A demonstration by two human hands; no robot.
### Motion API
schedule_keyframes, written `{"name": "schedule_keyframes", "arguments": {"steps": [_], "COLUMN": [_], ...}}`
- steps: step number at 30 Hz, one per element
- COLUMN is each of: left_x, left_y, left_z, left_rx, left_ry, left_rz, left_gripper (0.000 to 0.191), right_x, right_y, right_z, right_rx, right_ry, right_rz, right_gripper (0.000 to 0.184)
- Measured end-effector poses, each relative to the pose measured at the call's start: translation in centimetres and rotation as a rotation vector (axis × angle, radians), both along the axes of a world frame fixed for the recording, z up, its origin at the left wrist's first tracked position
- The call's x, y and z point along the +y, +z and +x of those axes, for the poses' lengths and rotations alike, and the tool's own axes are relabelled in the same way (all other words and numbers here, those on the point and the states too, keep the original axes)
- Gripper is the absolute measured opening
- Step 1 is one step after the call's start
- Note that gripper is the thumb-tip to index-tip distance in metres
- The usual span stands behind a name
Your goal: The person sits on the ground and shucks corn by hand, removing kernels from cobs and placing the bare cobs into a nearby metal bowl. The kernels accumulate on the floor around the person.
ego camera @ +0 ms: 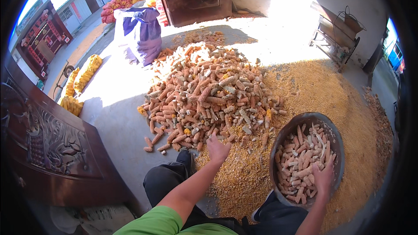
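A large heap of shelled corn cobs lies on the floor in front of me. My left hand reaches to its near edge, thumb spread from the fingers; the fingertips are close to a cob, and contact is unclear. To my right, a dark round basin holds many loose cobs and a pale strip of husk. Inside the basin, my right hand rests among the cobs with its thumb and fingers apart; its palm side is partly hidden. Loose corn kernels cover the floor between my feet.
A wide layer of kernels spreads right of the heap. Beyond it stands a wooden-framed machine. A purple-and-white sack stands behind the heap. Yellow filled net bags lie leftward, past a carved door.
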State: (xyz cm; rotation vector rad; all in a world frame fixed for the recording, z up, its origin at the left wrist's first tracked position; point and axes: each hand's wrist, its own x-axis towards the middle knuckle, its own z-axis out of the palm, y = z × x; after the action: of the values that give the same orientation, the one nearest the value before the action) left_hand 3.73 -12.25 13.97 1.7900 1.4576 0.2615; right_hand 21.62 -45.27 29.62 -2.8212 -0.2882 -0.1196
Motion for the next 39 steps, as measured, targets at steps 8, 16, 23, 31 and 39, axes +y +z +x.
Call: {"name": "schedule_keyframes", "arguments": {"steps": [8, 16, 23, 31, 39], "left_x": [19.1, 25.6, 23.0, 25.6, 26.5], "left_y": [0.8, 0.2, -4.0, -1.6, -2.0], "left_z": [6.2, 9.2, 6.3, 6.6, 0.9], "left_rx": [0.492, 0.580, 0.546, 0.350, 0.080], "left_ry": [-0.264, -0.512, -0.459, -0.339, -0.122], "left_rz": [0.462, 0.431, 0.562, 0.259, -0.159], "left_gripper": [0.110, 0.109, 0.089, 0.084, 0.086], "right_x": [6.2, 7.7, 9.0, 8.3, 8.3], "right_y": [5.2, 1.9, 1.8, 2.8, 3.5], "right_z": [-3.0, -2.5, -2.2, -3.5, -4.1], "right_rx": [0.721, 0.580, 0.606, 0.670, 0.646], "right_ry": [0.479, 0.611, 0.599, 0.585, 0.595], "right_rz": [-0.147, -0.310, -0.264, -0.266, -0.307], "right_gripper": [0.064, 0.054, 0.053, 0.058, 0.058]}}
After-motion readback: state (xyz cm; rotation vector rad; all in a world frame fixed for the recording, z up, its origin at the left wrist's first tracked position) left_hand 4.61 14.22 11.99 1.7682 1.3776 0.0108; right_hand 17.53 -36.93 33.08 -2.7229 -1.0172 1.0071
